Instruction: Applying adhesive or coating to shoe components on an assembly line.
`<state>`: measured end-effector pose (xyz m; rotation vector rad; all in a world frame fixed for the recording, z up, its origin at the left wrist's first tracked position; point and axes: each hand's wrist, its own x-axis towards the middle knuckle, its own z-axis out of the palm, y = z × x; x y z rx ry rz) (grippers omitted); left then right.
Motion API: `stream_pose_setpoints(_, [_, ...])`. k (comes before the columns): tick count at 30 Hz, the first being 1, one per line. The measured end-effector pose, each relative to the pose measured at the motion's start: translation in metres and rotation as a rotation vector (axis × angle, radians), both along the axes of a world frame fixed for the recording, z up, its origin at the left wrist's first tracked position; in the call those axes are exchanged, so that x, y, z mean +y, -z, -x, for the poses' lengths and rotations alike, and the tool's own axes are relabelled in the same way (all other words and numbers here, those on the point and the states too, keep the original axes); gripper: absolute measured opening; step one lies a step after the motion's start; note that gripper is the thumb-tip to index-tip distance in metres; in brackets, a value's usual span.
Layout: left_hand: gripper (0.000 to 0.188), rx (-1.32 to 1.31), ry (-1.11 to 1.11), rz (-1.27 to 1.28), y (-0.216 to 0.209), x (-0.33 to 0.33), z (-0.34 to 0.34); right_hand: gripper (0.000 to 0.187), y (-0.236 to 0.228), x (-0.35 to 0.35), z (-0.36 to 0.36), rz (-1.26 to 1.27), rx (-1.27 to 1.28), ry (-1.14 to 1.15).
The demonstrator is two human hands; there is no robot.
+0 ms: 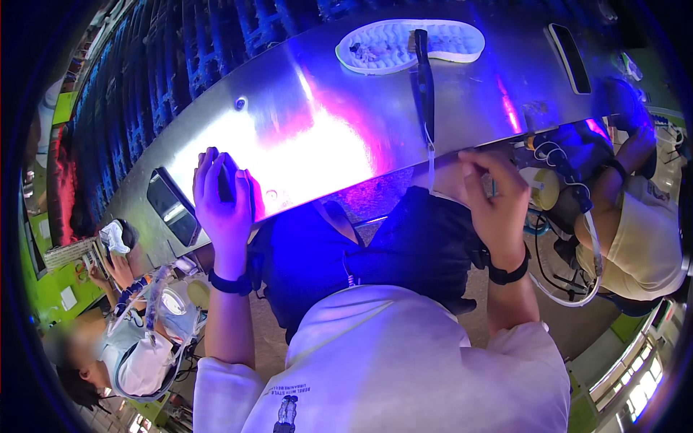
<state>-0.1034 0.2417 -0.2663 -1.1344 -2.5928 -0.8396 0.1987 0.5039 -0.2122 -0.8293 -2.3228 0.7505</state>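
Note:
My left hand [222, 202] rests at the metal table's near edge, fingers loosely bent and thumb apart. A dark patch lies between thumb and fingers, seemingly shadow; I see no clear object there. Just left of it lies a phone with a dark screen [173, 205]. My right hand [499, 198] hovers by the table edge over my thigh, loosely curled with thumb and finger apart and nothing visible in it. Farther off, a white shoe sole [455, 42] lies with its textured side up. A dark-handled brush [424, 90] lies across it, its handle pointing toward me.
Bright white, pink and blue light glares off the metal table [267, 86]. A second phone [569, 58] lies at the far right. Behind the table runs a dark ribbed conveyor [159, 94]. Co-workers sit on both sides; the left one's hand [119, 270] is near a white piece.

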Motion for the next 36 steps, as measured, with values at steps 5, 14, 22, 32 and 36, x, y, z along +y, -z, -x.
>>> stream_pose_setpoints(5, [0.039, -0.052, -0.010, -0.015, 0.001, 0.001, -0.001, 0.023, -0.017, 0.006, 0.034, 0.263, -0.005, 0.113])
stream_pose_setpoints(14, [0.037, -0.018, -0.003, 0.017, -0.004, 0.004, -0.003, 0.040, -0.014, 0.006, 0.043, 0.362, -0.153, -0.005])
stream_pose_setpoints(22, [0.039, -0.044, -0.010, -0.063, -0.001, 0.007, -0.003, 0.037, 0.000, 0.041, 0.085, 0.266, -0.131, 0.040])
stream_pose_setpoints(32, [0.041, -0.303, 0.220, -0.284, -0.080, -0.001, -0.050, 0.030, -0.083, -0.005, 0.052, 0.798, 0.375, -0.049])
stream_pose_setpoints(36, [0.039, -0.668, 0.472, -0.455, -0.151, 0.010, -0.115, 0.036, -0.125, -0.051, 0.052, 0.864, 0.572, -0.132])
